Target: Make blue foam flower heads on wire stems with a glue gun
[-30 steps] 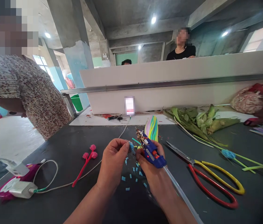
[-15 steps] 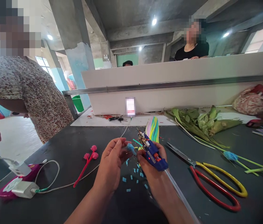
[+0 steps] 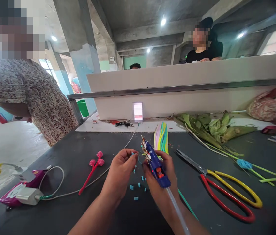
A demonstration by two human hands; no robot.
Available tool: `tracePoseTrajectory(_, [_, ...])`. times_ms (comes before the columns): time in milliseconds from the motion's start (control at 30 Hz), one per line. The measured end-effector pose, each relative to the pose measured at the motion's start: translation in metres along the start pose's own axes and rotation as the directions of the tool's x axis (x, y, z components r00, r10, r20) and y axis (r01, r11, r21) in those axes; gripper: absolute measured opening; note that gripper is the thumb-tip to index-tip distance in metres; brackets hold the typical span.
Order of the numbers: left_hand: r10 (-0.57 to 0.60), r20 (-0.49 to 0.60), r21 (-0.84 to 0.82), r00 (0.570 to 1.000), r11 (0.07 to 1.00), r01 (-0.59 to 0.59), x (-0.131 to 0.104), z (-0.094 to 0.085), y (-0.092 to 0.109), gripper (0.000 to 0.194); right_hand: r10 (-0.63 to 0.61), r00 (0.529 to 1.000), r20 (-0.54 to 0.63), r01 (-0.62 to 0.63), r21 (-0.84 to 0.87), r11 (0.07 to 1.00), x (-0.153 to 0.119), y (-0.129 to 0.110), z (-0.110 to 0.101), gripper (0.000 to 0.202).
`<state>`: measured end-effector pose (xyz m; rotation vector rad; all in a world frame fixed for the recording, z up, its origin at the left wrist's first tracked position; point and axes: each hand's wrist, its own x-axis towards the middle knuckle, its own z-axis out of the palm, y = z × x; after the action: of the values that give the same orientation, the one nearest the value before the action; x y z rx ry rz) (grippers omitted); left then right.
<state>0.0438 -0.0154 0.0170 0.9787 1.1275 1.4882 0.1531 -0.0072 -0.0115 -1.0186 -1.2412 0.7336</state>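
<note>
My right hand (image 3: 161,173) is wrapped round a blue glue gun (image 3: 154,161), whose nozzle points up and away. A green stem (image 3: 188,204) passes by my right wrist. Thumb and fingers of my left hand (image 3: 119,169) are pinched on a small blue piece (image 3: 133,154), mostly covered by the fingertips. Small cut blue bits (image 3: 136,198) lie on the dark table below and between my hands. Beyond the glue gun is a bundle of coloured strips (image 3: 161,137).
Large scissors (image 3: 205,172) with red and yellow handles lie right, near a blue flower (image 3: 244,164) and leaves (image 3: 213,129). Left are a pink flower stem (image 3: 89,178), chargers (image 3: 29,195) and a cable. A phone (image 3: 138,112) stands at the back. A person (image 3: 30,94) stands left.
The blue flower head between my hands is no longer visible there; my left fingers have closed in a pinch. The glue gun has turned more upright and shifted left. A green stem now shows by my right wrist.
</note>
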Motion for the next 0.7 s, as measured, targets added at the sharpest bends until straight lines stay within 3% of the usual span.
tracePoseTrajectory(100, [-0.011, 0.054, -0.008, 0.998, 1.000, 0.011, -0.001, -0.006, 0.002, 0.029, 0.018, 1.000, -0.005, -0.018, 0.030, 0.999, 0.001, 0.000, 0.000, 0.043])
tracePoseTrajectory(200, [-0.017, 0.070, -0.068, 0.997, 0.997, 0.021, 0.000, -0.017, 0.007, 0.042, 0.087, 0.996, 0.035, -0.092, 0.175, 0.980, 0.006, 0.003, 0.003, 0.045])
tracePoseTrajectory(367, [0.003, 0.096, -0.090, 0.995, 0.996, 0.005, -0.002, -0.026, 0.010, 0.040, 0.116, 0.988, 0.105, -0.148, 0.381, 0.913, 0.012, 0.008, 0.005, 0.051])
tracePoseTrajectory(500, [-0.014, 0.160, -0.097, 0.987, 0.995, 0.030, -0.006, -0.022, 0.006, 0.040, 0.158, 0.976, 0.152, -0.193, 0.255, 0.948, 0.007, -0.005, -0.003, 0.045])
tracePoseTrajectory(700, [-0.022, 0.117, -0.117, 0.993, 0.992, 0.036, -0.005, -0.023, 0.002, 0.034, 0.255, 0.944, 0.209, -0.296, 0.200, 0.934, 0.002, -0.018, -0.007, 0.047])
